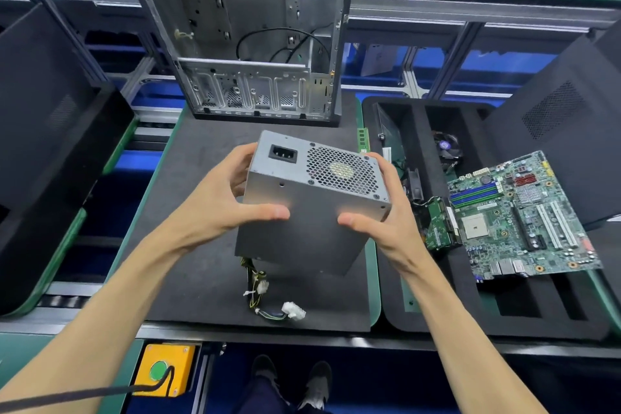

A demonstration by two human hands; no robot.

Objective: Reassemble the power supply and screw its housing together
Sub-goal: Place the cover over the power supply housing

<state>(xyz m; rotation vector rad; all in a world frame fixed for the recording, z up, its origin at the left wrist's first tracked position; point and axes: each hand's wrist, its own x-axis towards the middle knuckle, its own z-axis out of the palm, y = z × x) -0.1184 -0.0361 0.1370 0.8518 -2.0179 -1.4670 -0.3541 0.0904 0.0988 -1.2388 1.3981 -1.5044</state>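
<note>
grey sheet-metal power supply box (312, 212) held up over the black foam mat (188, 245) on the worktop, tilted, socket and round-hole fan grille face pointing up and away. left hand (228, 198) grips its left side, thumb flat on the plain top panel, fingers wrapped behind the far edge. right hand (379, 212) grips the right side the same way, thumb on the panel, fingers at the grille corner. bundle of yellow and black wires with white plug connectors (268, 296) hangs from the near end, plugs lying on the mat. open grey metal pc case (248, 30) stands upright at the mat's far edge. green motherboard (524, 215) lies in the black foam tray (437, 312) to the right. yellow box with green button (164, 370) below the worktop edge
</note>
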